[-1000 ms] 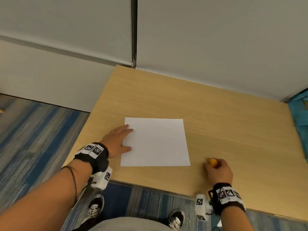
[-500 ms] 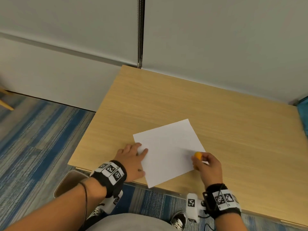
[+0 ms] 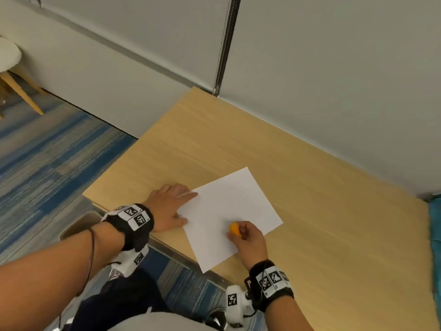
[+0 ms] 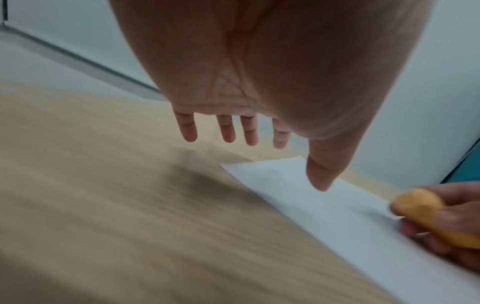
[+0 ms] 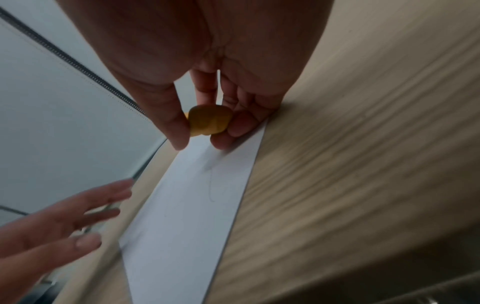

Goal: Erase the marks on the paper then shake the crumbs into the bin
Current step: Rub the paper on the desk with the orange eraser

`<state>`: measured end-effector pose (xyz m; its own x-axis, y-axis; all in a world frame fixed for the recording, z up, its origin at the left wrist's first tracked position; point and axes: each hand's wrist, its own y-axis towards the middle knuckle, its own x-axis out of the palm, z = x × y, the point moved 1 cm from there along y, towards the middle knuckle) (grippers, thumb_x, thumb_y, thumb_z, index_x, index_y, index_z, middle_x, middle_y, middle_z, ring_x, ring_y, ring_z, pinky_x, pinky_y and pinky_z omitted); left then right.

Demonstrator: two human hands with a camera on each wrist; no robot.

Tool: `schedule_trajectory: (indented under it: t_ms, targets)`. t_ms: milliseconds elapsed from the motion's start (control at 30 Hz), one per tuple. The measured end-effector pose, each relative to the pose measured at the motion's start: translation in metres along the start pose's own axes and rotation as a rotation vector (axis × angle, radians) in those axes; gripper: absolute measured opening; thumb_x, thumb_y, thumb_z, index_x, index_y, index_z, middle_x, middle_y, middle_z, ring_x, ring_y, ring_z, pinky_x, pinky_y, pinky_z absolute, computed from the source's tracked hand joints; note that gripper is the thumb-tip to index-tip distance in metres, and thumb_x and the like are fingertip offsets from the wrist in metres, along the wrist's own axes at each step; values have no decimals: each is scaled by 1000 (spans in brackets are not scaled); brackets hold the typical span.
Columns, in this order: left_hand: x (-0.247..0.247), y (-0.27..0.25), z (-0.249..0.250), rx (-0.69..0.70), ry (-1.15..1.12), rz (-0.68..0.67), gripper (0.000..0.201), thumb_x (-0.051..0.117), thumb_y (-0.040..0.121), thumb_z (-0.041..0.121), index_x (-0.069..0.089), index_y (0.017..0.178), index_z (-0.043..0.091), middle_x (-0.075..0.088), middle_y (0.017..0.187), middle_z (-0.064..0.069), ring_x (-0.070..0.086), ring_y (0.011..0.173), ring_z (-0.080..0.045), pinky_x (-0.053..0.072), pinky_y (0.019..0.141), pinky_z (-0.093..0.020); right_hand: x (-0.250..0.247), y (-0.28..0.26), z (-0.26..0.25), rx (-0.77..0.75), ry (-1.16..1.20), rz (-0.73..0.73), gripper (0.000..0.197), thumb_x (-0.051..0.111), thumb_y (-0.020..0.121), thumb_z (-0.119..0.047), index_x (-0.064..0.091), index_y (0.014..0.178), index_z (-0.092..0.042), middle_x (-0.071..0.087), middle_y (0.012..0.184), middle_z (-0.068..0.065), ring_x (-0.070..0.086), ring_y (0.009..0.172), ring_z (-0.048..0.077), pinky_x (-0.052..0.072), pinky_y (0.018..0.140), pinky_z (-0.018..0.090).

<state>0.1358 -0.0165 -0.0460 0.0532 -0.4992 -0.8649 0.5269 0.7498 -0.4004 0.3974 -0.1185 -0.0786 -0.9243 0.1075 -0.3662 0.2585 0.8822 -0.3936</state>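
A white sheet of paper [image 3: 229,211] lies turned at an angle near the front edge of the wooden table [image 3: 334,211]. Faint pencil lines [image 5: 211,185] show on it in the right wrist view. My left hand [image 3: 171,206] lies flat with straight fingers at the paper's left edge, thumb [image 4: 322,176] over the sheet [image 4: 324,201]. My right hand [image 3: 248,240] pinches a small orange eraser [image 3: 234,228] between thumb and fingers, low over the paper's near right part. The eraser [image 5: 207,122] sits just above the sheet [image 5: 187,216]. The eraser [image 4: 418,203] also shows in the left wrist view.
A bin rim [image 3: 78,225] shows on the floor below the table's front left corner, under my left forearm. Grey walls close the table's far side. A teal object [image 3: 434,223] stands at the right edge. A chair [image 3: 9,65] stands far left on blue carpet.
The paper has been turned to an angle and drawn nearer the front edge. My right hand has carried the eraser from the bare table onto the paper. My left hand stayed at its left edge.
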Motion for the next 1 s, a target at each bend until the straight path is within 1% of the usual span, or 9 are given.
schedule_trajectory:
  t_ms: [100, 200, 267, 333, 400, 600, 733, 867, 1000]
  targets:
    - [-7, 23, -23, -5, 109, -73, 89, 55, 83, 67, -2, 150, 54, -16, 163, 8, -8, 150, -26, 5, 117, -58, 5, -1, -6, -4, -63, -2, 17, 80, 85, -9, 68, 94, -18, 68, 89, -5, 62, 81, 10, 47, 68, 13]
    - [-15, 43, -43, 32, 210, -204, 100, 57, 77, 74, -13, 146, 58, -38, 156, 7, -30, 145, -29, -8, 107, -74, 15, -1, -11, -21, -115, 28, 21, 78, 85, -6, 67, 93, -22, 70, 92, -3, 64, 85, 13, 47, 72, 15]
    - [-17, 55, -51, 64, 269, -248, 107, 58, 72, 78, -19, 143, 59, -46, 151, 6, -39, 140, -30, -13, 100, -77, 23, -2, -13, -24, -127, 54, 23, 78, 85, -4, 68, 91, -24, 72, 91, 1, 65, 83, 14, 48, 73, 21]
    - [-16, 63, -57, 98, 283, -262, 109, 59, 70, 80, -22, 140, 61, -52, 146, 7, -45, 135, -30, -19, 95, -78, 32, -4, -17, -18, -103, 95, 20, 78, 86, -5, 69, 91, -22, 71, 87, 6, 60, 71, 9, 48, 66, 18]
    - [-12, 66, -62, 132, 287, -241, 105, 58, 72, 79, -22, 138, 64, -53, 144, 7, -49, 132, -31, -24, 91, -78, 43, -5, -23, -12, -92, 139, 17, 77, 86, -6, 70, 91, -20, 69, 85, 10, 55, 66, 10, 47, 63, 18]
    - [-12, 68, -68, 194, 254, -255, 93, 57, 74, 78, -15, 133, 74, -54, 144, 9, -49, 132, -33, -28, 88, -77, 76, 3, -38, 27, -48, 136, 16, 78, 85, -12, 72, 94, -23, 71, 84, 8, 66, 78, 34, 58, 73, 43]
    - [-11, 74, -67, 209, 255, -251, 98, 60, 70, 78, -14, 134, 74, -53, 144, 12, -50, 132, -32, -24, 89, -80, 76, 17, -42, -21, -48, 79, 15, 79, 86, -9, 74, 92, -22, 71, 81, 4, 65, 72, 22, 57, 73, 35]
    - [-10, 74, -66, 227, 261, -280, 97, 58, 72, 80, -14, 136, 71, -54, 143, 11, -52, 130, -31, -18, 91, -81, 70, 35, -45, -65, -52, -43, 13, 79, 87, -11, 77, 95, -20, 75, 83, 3, 68, 76, 22, 57, 76, 40]
    - [-7, 75, -67, 224, 290, -285, 96, 52, 72, 85, -22, 132, 72, -57, 140, 14, -51, 131, -30, -17, 94, -81, 69, 48, -54, -144, -105, -148, 8, 79, 88, -15, 76, 95, -12, 71, 86, 20, 66, 69, 21, 55, 69, 39]
